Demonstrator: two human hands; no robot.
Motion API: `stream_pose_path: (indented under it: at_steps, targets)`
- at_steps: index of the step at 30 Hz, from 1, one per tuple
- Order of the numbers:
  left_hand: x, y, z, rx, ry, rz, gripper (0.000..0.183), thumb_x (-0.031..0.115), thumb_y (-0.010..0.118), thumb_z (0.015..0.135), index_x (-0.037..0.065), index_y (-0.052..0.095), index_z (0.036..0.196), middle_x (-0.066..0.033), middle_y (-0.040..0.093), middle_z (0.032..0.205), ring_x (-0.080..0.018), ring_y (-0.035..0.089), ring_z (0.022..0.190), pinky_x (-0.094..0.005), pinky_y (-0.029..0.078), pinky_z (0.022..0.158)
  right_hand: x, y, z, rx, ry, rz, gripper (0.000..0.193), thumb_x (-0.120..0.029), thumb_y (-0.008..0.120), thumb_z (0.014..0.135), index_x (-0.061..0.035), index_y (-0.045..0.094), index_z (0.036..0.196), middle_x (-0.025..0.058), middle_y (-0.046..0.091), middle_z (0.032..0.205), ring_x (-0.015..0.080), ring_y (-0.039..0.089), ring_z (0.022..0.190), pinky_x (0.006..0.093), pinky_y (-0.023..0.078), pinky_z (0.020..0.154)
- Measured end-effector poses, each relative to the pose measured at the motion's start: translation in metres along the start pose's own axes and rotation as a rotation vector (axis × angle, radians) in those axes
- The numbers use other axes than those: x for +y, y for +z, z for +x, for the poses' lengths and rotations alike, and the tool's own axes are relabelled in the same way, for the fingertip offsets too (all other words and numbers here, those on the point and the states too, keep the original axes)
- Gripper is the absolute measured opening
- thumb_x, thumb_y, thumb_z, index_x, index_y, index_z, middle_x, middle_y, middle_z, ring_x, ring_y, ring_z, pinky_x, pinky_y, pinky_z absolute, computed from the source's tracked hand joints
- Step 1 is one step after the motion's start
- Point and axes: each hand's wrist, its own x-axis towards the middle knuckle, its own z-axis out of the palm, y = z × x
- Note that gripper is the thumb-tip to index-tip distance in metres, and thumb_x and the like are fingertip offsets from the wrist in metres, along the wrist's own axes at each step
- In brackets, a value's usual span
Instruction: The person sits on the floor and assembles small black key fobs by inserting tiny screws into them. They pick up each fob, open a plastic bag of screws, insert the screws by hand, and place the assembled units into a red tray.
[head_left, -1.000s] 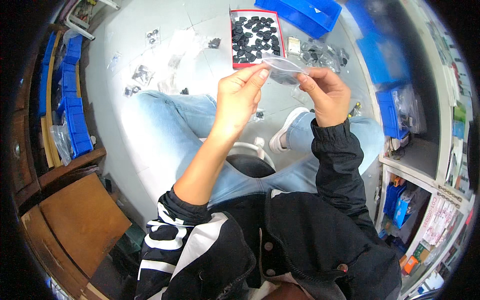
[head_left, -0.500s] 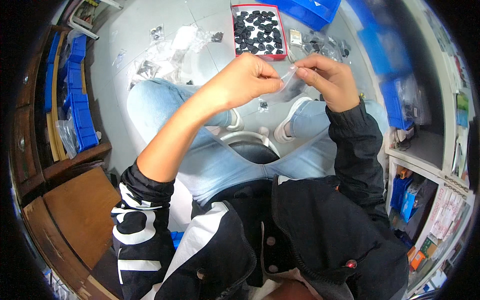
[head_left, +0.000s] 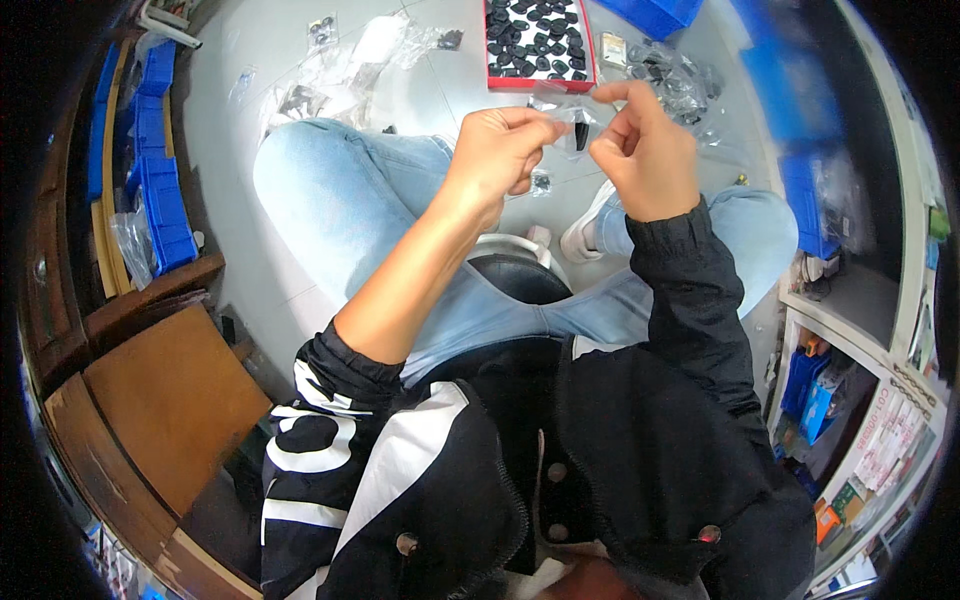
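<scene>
My left hand (head_left: 497, 150) is closed in a pinch on the left edge of a small clear plastic bag (head_left: 568, 147). A small black piece (head_left: 581, 136) shows in or behind the film, between my two hands; which of the two I cannot tell. On the bag's right side is my right hand (head_left: 650, 155), its index finger raised and apart from the thumb, the other fingers curled. No firm grip of the right hand on the bag can be seen. Just beyond the hands, a red-rimmed box (head_left: 537, 86) holds many small black parts.
On the floor at far left lie loose clear bags (head_left: 375, 45); at far right more bags hold dark parts (head_left: 665, 85). A blue bin (head_left: 655, 12) stands behind the box. Blue bins (head_left: 165, 225) line the left shelf, and a white cabinet (head_left: 850, 320) stands right.
My right hand's fingertips have come off the bag and spread, with the index finger lifted. The bag now hangs from the left hand, its black piece plainer. The view has shifted slightly.
</scene>
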Motion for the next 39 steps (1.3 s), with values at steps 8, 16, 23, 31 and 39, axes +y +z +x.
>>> stream_pose_path:
  at_steps: [8, 16, 23, 31, 39]
  targets:
    - [0.002, -0.016, -0.012, -0.462, -0.195, -1.079, 0.05, 0.03, 0.036, 0.089, -0.011, 0.044, 0.116, -0.0256, 0.05, 0.115, -0.0313, 0.051, 0.107, -0.0397, 0.039, 0.094, -0.013, -0.026, 0.016, -0.105, 0.055, 0.268, 0.027, 0.001, 0.054, 0.071, -0.0035, 0.053, 0.098, -0.004, 0.049, 0.065, 0.0032, 0.045, 0.058, 0.0179, 0.036, 0.053]
    - [0.022, -0.012, -0.035, -0.51, -0.041, -1.147, 0.068, 0.047, 0.027, 0.09, -0.012, 0.03, 0.126, -0.0273, 0.029, 0.133, -0.035, 0.028, 0.125, -0.0419, 0.023, 0.104, -0.026, -0.042, 0.013, -0.083, -0.053, 0.153, 0.027, -0.002, 0.056, 0.076, -0.0021, 0.053, 0.102, -0.0016, 0.051, 0.075, 0.0047, 0.047, 0.068, 0.0172, 0.038, 0.063]
    - [0.028, -0.019, -0.038, -0.656, 0.018, -1.1, 0.066, 0.044, 0.032, 0.089, -0.007, 0.025, 0.13, -0.02, 0.024, 0.138, -0.028, 0.022, 0.129, -0.0385, 0.019, 0.106, -0.038, -0.044, 0.008, -0.064, -0.1, 0.093, 0.025, -0.004, 0.058, 0.076, -0.0019, 0.053, 0.1, -0.0009, 0.052, 0.078, 0.0061, 0.049, 0.071, 0.019, 0.039, 0.065]
    - [0.028, -0.017, -0.04, -0.452, -0.057, -0.957, 0.064, 0.044, 0.027, 0.092, -0.012, 0.034, 0.123, -0.0275, 0.036, 0.128, -0.0336, 0.035, 0.122, -0.0402, 0.029, 0.102, -0.03, -0.048, 0.015, -0.209, -0.201, -0.045, 0.024, -0.006, 0.059, 0.078, -0.0036, 0.053, 0.101, 0.0011, 0.055, 0.082, 0.0082, 0.052, 0.072, 0.0205, 0.041, 0.066]
    - [0.025, -0.02, -0.037, -0.355, -0.175, -0.771, 0.056, 0.039, 0.034, 0.091, -0.011, 0.047, 0.111, -0.027, 0.052, 0.11, -0.0328, 0.053, 0.104, -0.0379, 0.042, 0.092, -0.051, -0.038, 0.032, -0.257, -0.24, -0.216, 0.015, -0.007, 0.061, 0.074, -0.0028, 0.055, 0.087, 0.0039, 0.055, 0.071, 0.0128, 0.052, 0.058, 0.0231, 0.04, 0.054]
